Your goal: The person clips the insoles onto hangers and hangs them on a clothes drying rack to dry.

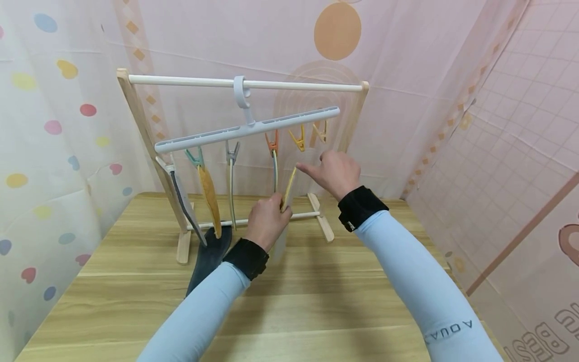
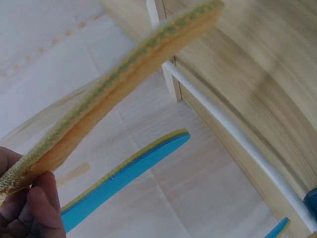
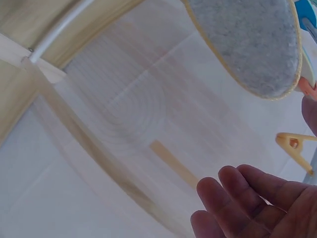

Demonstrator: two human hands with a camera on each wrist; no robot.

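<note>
Left hand (image 1: 267, 221) pinches a yellow insole (image 1: 288, 188); right hand (image 1: 334, 173), sleeve (image 1: 420, 286) reading "AQUA", hangs relaxed.

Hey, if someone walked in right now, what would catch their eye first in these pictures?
Probably the grey clip hanger hooked on the wooden rack, with insoles dangling from its coloured clips. Next, the left hand pinching the lower end of a yellow insole beneath the yellow clip, while the right hand reaches in beside it. A dark insole lies on the table below.
</note>
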